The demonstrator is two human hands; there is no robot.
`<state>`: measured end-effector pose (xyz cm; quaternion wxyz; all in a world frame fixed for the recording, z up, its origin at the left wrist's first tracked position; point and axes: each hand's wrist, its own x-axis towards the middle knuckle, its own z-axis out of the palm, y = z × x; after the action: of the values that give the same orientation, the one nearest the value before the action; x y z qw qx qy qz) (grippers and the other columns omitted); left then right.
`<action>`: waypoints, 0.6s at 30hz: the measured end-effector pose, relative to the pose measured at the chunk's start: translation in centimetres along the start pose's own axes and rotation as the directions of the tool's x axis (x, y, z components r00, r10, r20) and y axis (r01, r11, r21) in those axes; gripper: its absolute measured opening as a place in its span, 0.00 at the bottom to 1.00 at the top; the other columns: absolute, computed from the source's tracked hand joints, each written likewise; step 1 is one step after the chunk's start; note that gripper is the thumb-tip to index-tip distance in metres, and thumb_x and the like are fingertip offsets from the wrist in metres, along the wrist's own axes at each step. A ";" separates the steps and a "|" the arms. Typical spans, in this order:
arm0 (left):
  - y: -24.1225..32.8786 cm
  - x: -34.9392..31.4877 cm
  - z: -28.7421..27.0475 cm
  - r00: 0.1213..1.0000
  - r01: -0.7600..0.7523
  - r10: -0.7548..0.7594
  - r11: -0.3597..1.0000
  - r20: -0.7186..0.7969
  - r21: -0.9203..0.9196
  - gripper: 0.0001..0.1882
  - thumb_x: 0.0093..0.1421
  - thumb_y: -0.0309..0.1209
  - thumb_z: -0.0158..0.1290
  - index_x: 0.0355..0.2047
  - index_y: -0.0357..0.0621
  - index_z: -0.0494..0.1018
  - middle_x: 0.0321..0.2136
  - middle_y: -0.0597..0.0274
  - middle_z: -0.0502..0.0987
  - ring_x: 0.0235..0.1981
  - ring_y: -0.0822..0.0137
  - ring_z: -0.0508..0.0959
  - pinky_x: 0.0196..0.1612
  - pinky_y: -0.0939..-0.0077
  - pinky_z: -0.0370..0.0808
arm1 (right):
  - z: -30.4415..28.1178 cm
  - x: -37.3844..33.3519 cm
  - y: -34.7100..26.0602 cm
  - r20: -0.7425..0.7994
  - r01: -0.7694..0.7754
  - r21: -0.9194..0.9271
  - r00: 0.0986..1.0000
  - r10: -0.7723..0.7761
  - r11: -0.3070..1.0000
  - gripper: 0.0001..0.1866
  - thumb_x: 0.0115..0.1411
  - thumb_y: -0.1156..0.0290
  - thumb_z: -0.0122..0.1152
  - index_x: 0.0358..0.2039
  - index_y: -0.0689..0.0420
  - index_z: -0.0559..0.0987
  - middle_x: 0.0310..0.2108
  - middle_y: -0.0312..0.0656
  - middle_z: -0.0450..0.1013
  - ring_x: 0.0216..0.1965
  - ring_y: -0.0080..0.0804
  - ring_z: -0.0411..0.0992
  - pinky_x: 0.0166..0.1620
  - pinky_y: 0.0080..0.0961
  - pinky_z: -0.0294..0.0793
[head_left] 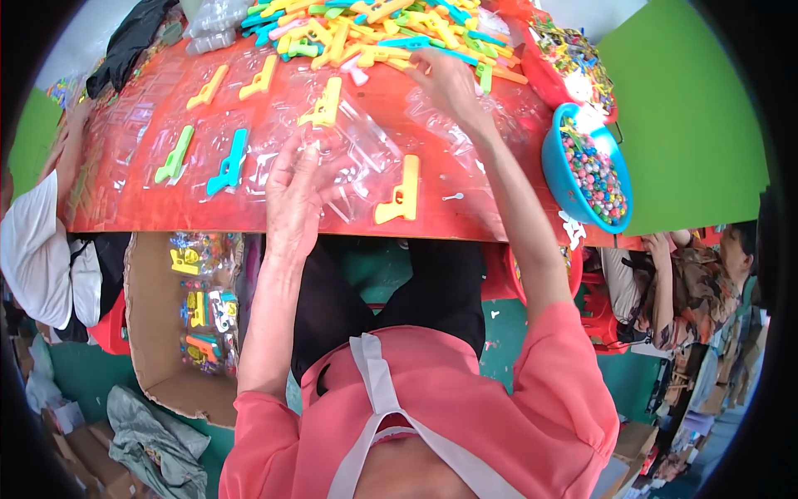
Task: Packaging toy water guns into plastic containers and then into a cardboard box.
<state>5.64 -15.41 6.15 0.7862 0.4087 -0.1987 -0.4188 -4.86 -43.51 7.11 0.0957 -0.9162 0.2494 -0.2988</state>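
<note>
My left hand [293, 195] is over the red table's near side, its thumb on top of a clear plastic blister tray [366, 145] and its fingers partly seen through the plastic. Just beyond those fingers, a yellow toy pistol [326, 101] lies on the clear plastic. My right hand [449, 83] reaches to the near edge of a heap of toy pistols [374, 33] in yellow, blue, green and pink. Its bent fingers are apart, with nothing visible between them. Another yellow toy pistol [405, 191] rests near the table's front edge, between my arms.
Leftward, green [174, 155] and blue [229, 163] toy pistols lie on clear trays. A blue basin [559, 170] of colourful beads and a red basin [611, 91] of small parts stand right. A cardboard box [158, 358] holds packed toys below. Other people sit at both sides.
</note>
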 end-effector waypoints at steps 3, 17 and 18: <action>-0.5 0.6 -0.4 0.999 0.048 -0.048 0.998 -0.005 -0.044 0.26 0.67 0.35 0.52 0.62 0.43 0.61 0.49 0.54 0.74 0.45 0.55 0.81 0.37 0.62 0.84 | 5.3 4.3 6.4 0.043 0.234 -0.306 0.972 -0.232 0.923 0.21 0.51 0.62 0.70 0.41 0.58 0.74 0.33 0.49 0.76 0.39 0.50 0.75 0.37 0.45 0.74; -2.4 1.2 -0.5 0.994 0.097 -0.086 0.976 0.061 -0.195 0.24 0.67 0.33 0.51 0.60 0.41 0.60 0.48 0.50 0.73 0.49 0.44 0.78 0.38 0.48 0.84 | -6.1 -0.1 -3.8 0.274 -0.160 0.397 0.960 0.050 0.904 0.20 0.65 0.63 0.56 0.53 0.62 0.74 0.34 0.39 0.78 0.35 0.21 0.75 0.37 0.21 0.74; -2.5 1.0 -0.2 0.994 0.094 -0.081 0.974 0.069 -0.208 0.24 0.67 0.33 0.51 0.61 0.42 0.59 0.48 0.51 0.73 0.49 0.44 0.78 0.38 0.48 0.84 | -6.0 -2.7 -5.2 0.293 -0.224 0.558 0.954 0.063 0.799 0.20 0.66 0.64 0.55 0.53 0.63 0.74 0.35 0.36 0.78 0.36 0.17 0.74 0.38 0.17 0.73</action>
<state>5.14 -16.95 4.00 0.7995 0.3187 -0.1584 -0.4839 -8.21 -37.81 12.29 0.4271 -0.8512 0.1998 -0.2303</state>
